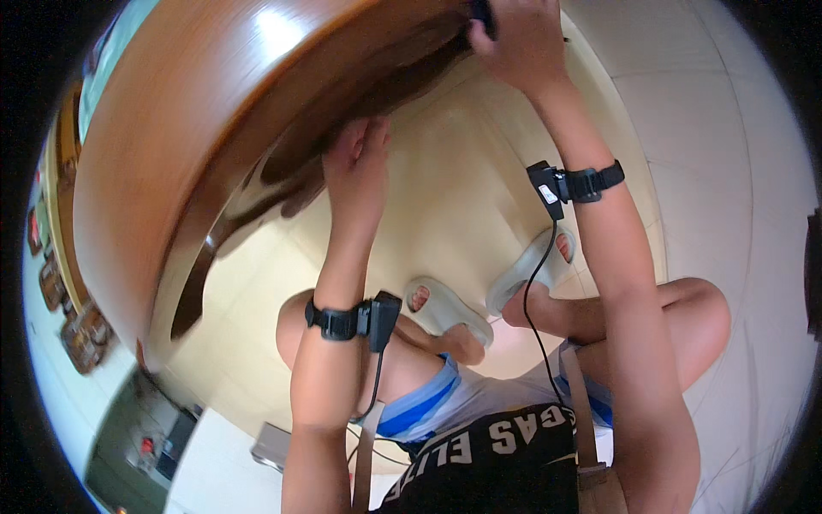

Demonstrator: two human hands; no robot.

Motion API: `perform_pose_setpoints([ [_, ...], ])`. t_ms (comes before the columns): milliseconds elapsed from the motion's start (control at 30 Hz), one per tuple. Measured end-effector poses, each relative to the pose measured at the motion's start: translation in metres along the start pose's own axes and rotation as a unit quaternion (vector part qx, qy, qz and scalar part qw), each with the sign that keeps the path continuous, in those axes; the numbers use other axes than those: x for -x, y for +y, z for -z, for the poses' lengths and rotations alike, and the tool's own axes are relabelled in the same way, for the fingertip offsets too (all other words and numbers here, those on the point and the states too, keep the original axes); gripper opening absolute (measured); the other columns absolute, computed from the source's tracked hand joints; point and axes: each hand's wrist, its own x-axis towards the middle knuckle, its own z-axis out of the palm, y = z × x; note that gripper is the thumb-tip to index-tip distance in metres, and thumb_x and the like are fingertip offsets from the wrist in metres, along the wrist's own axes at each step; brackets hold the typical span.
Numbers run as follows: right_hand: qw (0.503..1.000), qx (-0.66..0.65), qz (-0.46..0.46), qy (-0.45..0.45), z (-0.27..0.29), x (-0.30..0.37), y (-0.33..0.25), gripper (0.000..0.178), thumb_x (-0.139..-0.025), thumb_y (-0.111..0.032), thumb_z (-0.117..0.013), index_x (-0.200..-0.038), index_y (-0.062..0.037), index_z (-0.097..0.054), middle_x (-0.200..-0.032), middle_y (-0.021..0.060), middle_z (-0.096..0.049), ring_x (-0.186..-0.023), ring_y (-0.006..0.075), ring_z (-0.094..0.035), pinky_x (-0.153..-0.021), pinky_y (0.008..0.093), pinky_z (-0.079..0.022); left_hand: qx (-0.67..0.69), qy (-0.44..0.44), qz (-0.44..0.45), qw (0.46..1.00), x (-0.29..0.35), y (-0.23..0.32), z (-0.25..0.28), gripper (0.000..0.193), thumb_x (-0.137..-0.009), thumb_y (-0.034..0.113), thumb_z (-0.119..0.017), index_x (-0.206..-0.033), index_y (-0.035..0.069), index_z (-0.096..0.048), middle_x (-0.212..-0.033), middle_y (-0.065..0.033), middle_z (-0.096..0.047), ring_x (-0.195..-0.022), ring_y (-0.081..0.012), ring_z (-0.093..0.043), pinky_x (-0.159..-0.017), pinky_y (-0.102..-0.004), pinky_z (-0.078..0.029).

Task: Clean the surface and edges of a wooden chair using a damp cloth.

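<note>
- The right hand [524, 41] had its thumb by a dark object [483, 15]; I couldn't tell its grip.
- The left hand [355, 154], half curled, was at the wooden table [184, 120], its hold unclear.
- The table's glossy top spread leftward.

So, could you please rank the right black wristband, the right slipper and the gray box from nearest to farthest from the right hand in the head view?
From the right hand:
1. Right black wristband: right side, just below the hand.
2. Right slipper: right of centre, lower than the wristband.
3. Gray box: lower left.
</note>
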Motion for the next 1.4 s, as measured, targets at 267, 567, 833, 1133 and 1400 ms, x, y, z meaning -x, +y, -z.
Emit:
perform_pose_setpoints([
  [267,0.716,-0.648,-0.255,0.056,-0.019,0.036,-0.040,0.029,-0.085,0.000,-0.068,-0.114,-0.0024,-0.068,-0.101,0.0015,-0.068,-0.098,0.0142,-0.062,-0.088,0.0304,-0.048,0.084,0.064,0.046,0.993,-0.009,-0.021,0.023,0.017,-0.099,0.015,-0.062,-0.099,-0.001,-0.068,-0.088,-0.0043,-0.066,-0.084,-0.0122,-0.059,-0.080,-0.0296,-0.047],
  [567,0.974,-0.208,-0.073,0.054,-0.086,0.048,0.026,0.021,-0.088,-0.013,-0.069,-0.106,-0.0023,-0.068,-0.095,0.0156,-0.071,-0.090,0.0330,-0.069,-0.077,0.0385,-0.052,-0.018,0.015,0.085,0.996,-0.005,-0.029,0.022,0.022,-0.102,0.019,-0.058,-0.114,0.005,-0.071,-0.108,-0.0059,-0.075,-0.094,-0.0156,-0.069,-0.081,-0.0334,-0.052],
  [833,0.872,-0.382,-0.278,0.130,-0.029,0.077,-0.122,0.009,-0.091,-0.002,-0.061,-0.093,0.0002,-0.068,-0.086,0.0149,-0.069,-0.077,0.0357,-0.063,-0.079,0.0363,-0.052,0.139,0.072,0.168,0.973,-0.001,-0.023,0.040,0.027,-0.100,0.024,-0.057,-0.114,0.004,-0.069,-0.108,-0.0100,-0.074,-0.096,-0.0201,-0.070,-0.082,-0.0350,-0.053],
  [1133,0.951,-0.249,0.174,-0.060,0.023,0.010,-0.129,0.013,-0.085,-0.019,-0.071,-0.083,-0.0063,-0.071,-0.071,0.0115,-0.066,-0.063,0.0310,-0.061,-0.059,0.0393,-0.046,0.193,0.107,0.181,0.959,0.013,-0.034,0.049,0.031,-0.102,0.027,-0.049,-0.114,0.004,-0.067,-0.107,-0.0091,-0.071,-0.097,-0.0207,-0.069,-0.083,-0.0366,-0.055],
  [1400,0.953,-0.121,0.219,-0.173,0.003,0.019,-0.208,0.014,-0.083,-0.022,-0.070,-0.088,-0.0097,-0.074,-0.077,0.0146,-0.073,-0.070,0.0346,-0.072,-0.063,0.0446,-0.056,0.284,0.229,0.154,0.918,0.047,-0.020,0.051,0.038,-0.108,0.035,-0.046,-0.119,0.003,-0.063,-0.114,-0.0078,-0.067,-0.099,-0.0190,-0.062,-0.082,-0.0353,-0.053],
])
